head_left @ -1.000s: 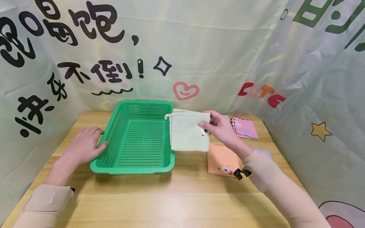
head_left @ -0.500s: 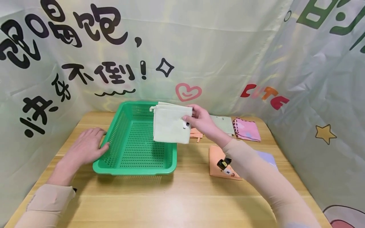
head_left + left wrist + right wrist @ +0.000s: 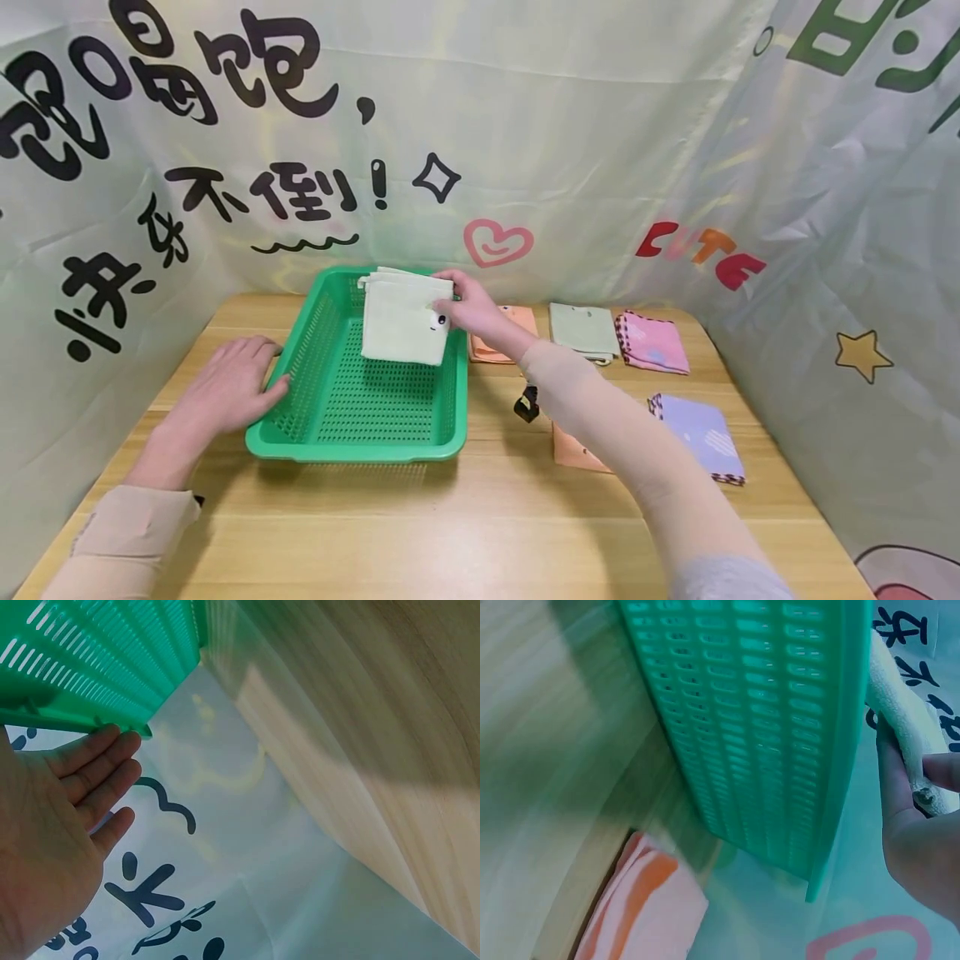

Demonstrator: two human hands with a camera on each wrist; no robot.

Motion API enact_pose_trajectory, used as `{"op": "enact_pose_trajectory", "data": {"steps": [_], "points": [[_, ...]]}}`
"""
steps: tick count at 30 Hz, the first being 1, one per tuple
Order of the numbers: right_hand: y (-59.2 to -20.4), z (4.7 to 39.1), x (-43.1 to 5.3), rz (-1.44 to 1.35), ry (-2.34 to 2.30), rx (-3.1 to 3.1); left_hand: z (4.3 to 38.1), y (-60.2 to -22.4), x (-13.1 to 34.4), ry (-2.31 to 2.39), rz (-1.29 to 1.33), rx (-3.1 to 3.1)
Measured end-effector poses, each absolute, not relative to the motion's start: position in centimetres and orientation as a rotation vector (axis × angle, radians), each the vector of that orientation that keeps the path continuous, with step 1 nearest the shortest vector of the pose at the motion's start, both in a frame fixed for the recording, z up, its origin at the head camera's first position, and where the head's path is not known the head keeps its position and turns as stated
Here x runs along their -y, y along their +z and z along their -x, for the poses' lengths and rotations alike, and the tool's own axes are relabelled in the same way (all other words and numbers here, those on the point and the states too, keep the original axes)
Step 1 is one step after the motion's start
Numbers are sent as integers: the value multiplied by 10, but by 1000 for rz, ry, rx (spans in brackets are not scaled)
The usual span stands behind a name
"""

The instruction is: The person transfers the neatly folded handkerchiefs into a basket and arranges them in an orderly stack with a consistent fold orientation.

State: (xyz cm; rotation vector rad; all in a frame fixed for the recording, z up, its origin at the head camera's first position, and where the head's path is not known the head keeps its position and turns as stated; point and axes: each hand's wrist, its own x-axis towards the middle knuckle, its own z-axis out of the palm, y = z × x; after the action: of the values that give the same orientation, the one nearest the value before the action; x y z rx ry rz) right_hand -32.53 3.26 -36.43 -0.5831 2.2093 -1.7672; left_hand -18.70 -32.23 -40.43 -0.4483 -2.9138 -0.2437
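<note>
1. We see the right hand [image 3: 471, 308] pinching a folded cream cloth [image 3: 399, 323] between thumb and fingers, over the far right of a green basket [image 3: 360, 452];
2. the left hand [image 3: 234, 383] touches the basket's left side, its fingers straight and close together (the thumb apart);
3. at right lie a pink cloth [image 3: 654, 342], far, and a nearer lilac cloth [image 3: 699, 435].

Head view bright, glare on near tabletop [image 3: 480, 542]; soft shadow under basket [image 3: 356, 452]; wrist views dimmer, softer; right one tinted teal.
</note>
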Motion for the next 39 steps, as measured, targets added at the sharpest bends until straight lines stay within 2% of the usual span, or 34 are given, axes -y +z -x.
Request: {"op": "enact_pose_trajectory", "data": {"steps": [20, 30, 39], "points": [[-392, 368, 26, 465, -1570, -2151, 187, -408, 324, -250, 445, 2910], [-399, 376, 33, 385, -1480, -2103, 187, -411, 325, -260, 450, 2897], [-402, 376, 31, 491, -1332, -2224, 188, -411, 325, -252, 466, 2891]]}}
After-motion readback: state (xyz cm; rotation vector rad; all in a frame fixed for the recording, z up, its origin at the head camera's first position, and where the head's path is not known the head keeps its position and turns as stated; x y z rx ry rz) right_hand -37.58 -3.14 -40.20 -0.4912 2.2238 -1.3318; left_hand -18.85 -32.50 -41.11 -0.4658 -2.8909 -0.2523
